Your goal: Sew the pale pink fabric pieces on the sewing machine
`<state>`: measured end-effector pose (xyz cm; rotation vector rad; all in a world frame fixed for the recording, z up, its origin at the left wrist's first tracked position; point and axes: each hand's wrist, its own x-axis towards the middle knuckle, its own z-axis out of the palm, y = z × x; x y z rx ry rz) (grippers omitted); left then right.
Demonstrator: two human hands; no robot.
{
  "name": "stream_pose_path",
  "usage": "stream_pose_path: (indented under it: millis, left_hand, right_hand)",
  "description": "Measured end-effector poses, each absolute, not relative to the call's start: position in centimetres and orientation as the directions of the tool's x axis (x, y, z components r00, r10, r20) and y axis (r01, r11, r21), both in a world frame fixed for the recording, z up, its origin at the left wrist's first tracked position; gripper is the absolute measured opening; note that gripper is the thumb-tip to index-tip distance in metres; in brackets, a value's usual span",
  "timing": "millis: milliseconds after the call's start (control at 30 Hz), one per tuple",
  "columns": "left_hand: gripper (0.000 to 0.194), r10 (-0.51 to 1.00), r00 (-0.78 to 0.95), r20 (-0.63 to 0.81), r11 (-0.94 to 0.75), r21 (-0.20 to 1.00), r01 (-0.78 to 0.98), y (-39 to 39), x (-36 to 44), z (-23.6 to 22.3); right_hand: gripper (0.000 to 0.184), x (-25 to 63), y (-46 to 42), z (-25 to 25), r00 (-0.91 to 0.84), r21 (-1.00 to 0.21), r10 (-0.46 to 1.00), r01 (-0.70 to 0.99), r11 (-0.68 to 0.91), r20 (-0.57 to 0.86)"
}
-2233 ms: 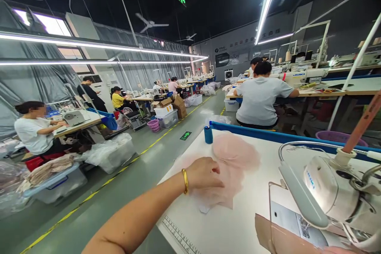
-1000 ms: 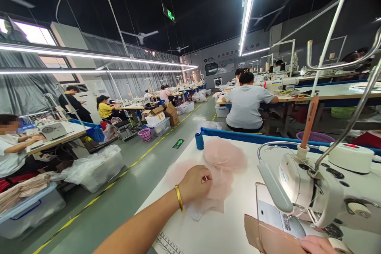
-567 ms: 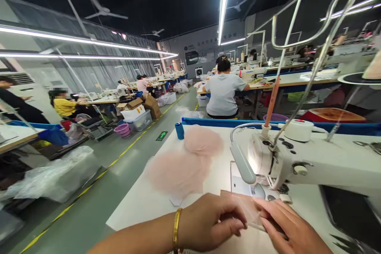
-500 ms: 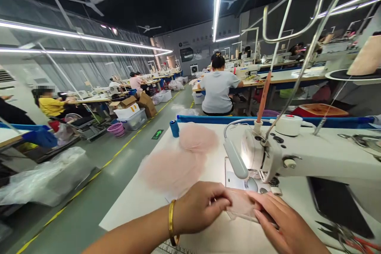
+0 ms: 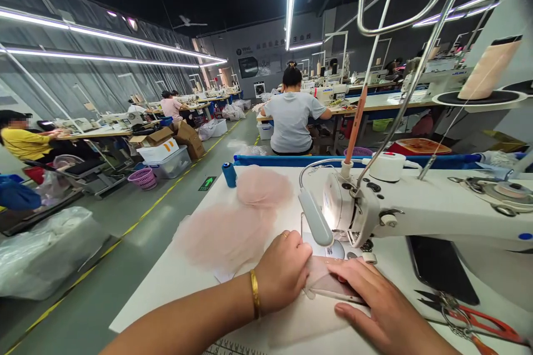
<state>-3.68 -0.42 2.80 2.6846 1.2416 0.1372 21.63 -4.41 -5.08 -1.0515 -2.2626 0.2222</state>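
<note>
I sit at a white sewing machine [image 5: 416,211] on a white table [image 5: 166,283]. My left hand [image 5: 285,269], with a gold bangle on the wrist, is closed and pinches a small sheer pink fabric piece [image 5: 322,283] just in front of the needle area. My right hand [image 5: 375,305] lies on the same piece from the right, fingers stretched and pressing it down. To the left lie two stacks of round pink mesh pieces [image 5: 233,227] and a blue thread spool [image 5: 229,175].
Red-handled scissors [image 5: 470,313] and a dark phone [image 5: 441,269] lie under the machine arm at right. A thread stand [image 5: 400,22] rises behind. A person in a grey shirt [image 5: 291,116] sits ahead; other workers sit at tables left. An aisle with bins runs along the left.
My left hand left the pink mesh stack and came to the machine with a thin piece. My right hand joined it. Both hands moved the piece closer to the needle.
</note>
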Motion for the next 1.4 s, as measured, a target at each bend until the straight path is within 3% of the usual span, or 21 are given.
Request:
stream_pose_path:
  millis: [67,167,233,267,333,367,433,533,600,767,933,1033,1167,1400]
  left_hand:
    - [0.011,0.718,0.688,0.102,-0.686,0.267,0.677,-1.6,-3.6,2.5]
    - [0.03,0.606,0.795,0.037,-0.747,0.371,0.552,-3.2,-3.2,1.3]
    - [0.022,0.585,0.811,-0.021,-0.722,0.442,0.533,-3.7,-2.9,1.0]
    - [0.017,0.602,0.798,-0.029,-0.665,0.536,0.52,-3.8,-2.8,1.3]
    - [0.017,0.667,0.743,-0.062,-0.384,0.825,0.414,-3.8,-3.0,2.5]
    - [0.023,0.692,0.713,-0.116,-0.168,0.934,0.315,-3.7,-3.3,3.2]
    - [0.039,0.715,0.654,-0.248,0.205,0.968,0.143,-3.3,-4.2,4.7]
    - [0.049,0.635,0.642,-0.43,0.396,0.895,0.207,-2.1,-5.6,5.6]
    - [0.048,0.583,0.667,-0.463,0.329,0.886,0.327,-1.1,-6.1,5.3]
    - [0.064,0.698,0.647,-0.307,0.034,0.917,0.398,0.6,-4.1,3.6]
    - [0.035,0.718,0.602,-0.349,0.129,0.917,0.377,1.3,-1.5,1.4]
    - [0.026,0.753,0.584,-0.303,0.109,0.933,0.343,1.2,-1.4,0.8]
    - [0.025,0.792,0.568,-0.224,0.029,0.943,0.331,0.7,-1.6,1.0]
    - [0.029,0.826,0.557,-0.086,-0.153,0.917,0.368,-0.1,-1.0,1.0]
  right_hand:
    - [0.04,21.6,-4.4,-4.7,-0.45,-0.491,0.808,0.642,0.589,0.381]
    - [0.04,21.5,-4.6,-3.4,-0.488,-0.646,0.839,0.566,0.513,0.239]
    - [0.054,21.4,-4.9,-2.3,-0.559,-0.733,0.809,0.472,0.49,0.181]
    - [0.064,21.4,-5.1,-1.8,-0.581,-0.777,0.8,0.434,0.457,0.146]
    - [0.073,21.5,-5.5,-1.1,-0.572,-0.864,0.818,0.386,0.325,0.052]
    - [0.067,21.5,-5.6,-0.9,-0.554,-0.902,0.833,0.361,0.236,-0.004]
    - [0.049,21.5,-5.7,-0.8,-0.527,-0.962,0.847,0.262,0.077,-0.076]
    - [0.049,21.2,-5.4,-1.1,-0.514,-0.995,0.854,0.083,-0.051,-0.086]
    - [0.053,20.9,-5.0,-1.3,-0.494,-0.994,0.863,0.09,-0.068,-0.104]
    - [0.055,20.1,-4.5,-1.6,-0.46,-0.964,0.88,0.266,0.008,-0.119]
    - [0.059,20.0,-4.6,-2.3,-0.3,-0.95,0.942,0.306,-0.055,-0.151]
    - [0.056,19.8,-4.6,-2.8,-0.213,-0.955,0.973,0.295,-0.022,-0.088]
    - [0.047,19.2,-4.6,-3.0,-0.139,-0.945,0.989,0.316,0.086,0.044]
    - [0.047,18.5,-4.8,-3.0,-0.128,-0.947,0.99,0.306,0.095,0.058]
